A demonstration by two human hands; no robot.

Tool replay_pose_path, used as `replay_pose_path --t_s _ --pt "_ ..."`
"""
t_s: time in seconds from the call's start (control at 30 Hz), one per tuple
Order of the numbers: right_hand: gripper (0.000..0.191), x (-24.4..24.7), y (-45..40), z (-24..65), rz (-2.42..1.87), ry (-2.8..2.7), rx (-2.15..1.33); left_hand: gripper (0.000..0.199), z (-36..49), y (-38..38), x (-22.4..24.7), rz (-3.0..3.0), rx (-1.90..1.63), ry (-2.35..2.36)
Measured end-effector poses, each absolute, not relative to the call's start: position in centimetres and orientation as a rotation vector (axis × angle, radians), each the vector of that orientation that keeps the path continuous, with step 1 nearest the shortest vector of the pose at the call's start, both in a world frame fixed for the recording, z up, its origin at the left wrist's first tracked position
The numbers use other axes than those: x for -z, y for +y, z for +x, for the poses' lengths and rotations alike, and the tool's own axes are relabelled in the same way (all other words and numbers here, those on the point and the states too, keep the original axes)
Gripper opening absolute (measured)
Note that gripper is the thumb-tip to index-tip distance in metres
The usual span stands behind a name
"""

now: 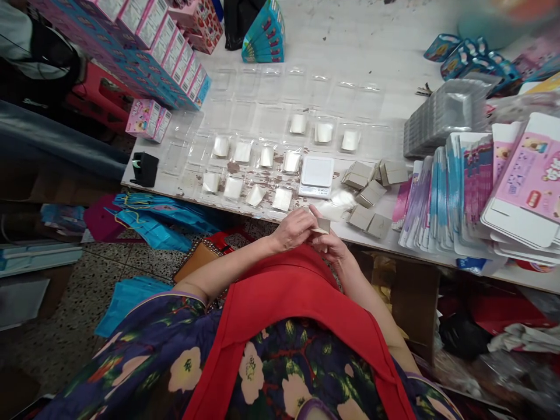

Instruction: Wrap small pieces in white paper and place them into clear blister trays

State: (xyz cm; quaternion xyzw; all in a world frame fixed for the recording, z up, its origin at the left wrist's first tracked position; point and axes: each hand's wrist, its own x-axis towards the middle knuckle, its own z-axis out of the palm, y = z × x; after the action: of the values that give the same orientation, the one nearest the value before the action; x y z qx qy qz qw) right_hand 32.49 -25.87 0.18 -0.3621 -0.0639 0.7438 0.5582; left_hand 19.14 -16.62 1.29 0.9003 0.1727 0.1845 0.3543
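a small grey card held at the desk's edge, with little room for a slip

the desk (350, 35) carries everything, and its front edge runs right by the hands, so a thing let go here could drop to the lap or the floor. at its left end stands a big stack of boxes (153, 55); a hard bump might topple it. on the right, folded cartons (464, 181) lean in a fanned row with more lying askew on top, so a nudge from the right forearm could set them sliding. the stack of plastic trays (446, 114) behind them looks light and easy to tip.

the scale (317, 174) sits just beyond the hands; a knuckle leaning on it would likely spoil a reading. to its left, white packets (234, 188) lie in see-through trays, and a trailing left arm could shift the front row over the edge. right of the scale, piles of grey cards (356, 175) lie at odd angles and could get mixed up if knocked.

smallest is the grey card (324, 224) in front of the scale. the fingers of the right hand (335, 249) pinch it; too loose a pinch might drop it. those of the left hand (295, 228) bunch together beside it, but whether they grip it, i cannot tell.
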Motion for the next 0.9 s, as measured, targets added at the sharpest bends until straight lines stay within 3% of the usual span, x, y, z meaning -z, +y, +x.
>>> replay_pose_path --t_s 0.33,0.53,0.7,0.9 --pt "0.055 1.2 -25.8 33.0 -0.696 -0.093 -1.844 0.021 20.6 -15.1 -1.3 2.265 -0.168 0.415" --pt "0.051 3.0 -26.6 32.3 -0.710 0.100 -1.705 0.021 23.9 -6.3 -1.0 2.281 -0.132 0.827" --pt "0.053 4.1 -28.5 31.6 -0.736 0.266 -1.549 0.020 30.2 2.3 3.1 2.462 0.240 0.784" --pt "0.053 4.9 -30.1 30.5 -0.762 0.389 -1.384 0.025 34.6 4.4 8.6 2.476 0.447 0.742"
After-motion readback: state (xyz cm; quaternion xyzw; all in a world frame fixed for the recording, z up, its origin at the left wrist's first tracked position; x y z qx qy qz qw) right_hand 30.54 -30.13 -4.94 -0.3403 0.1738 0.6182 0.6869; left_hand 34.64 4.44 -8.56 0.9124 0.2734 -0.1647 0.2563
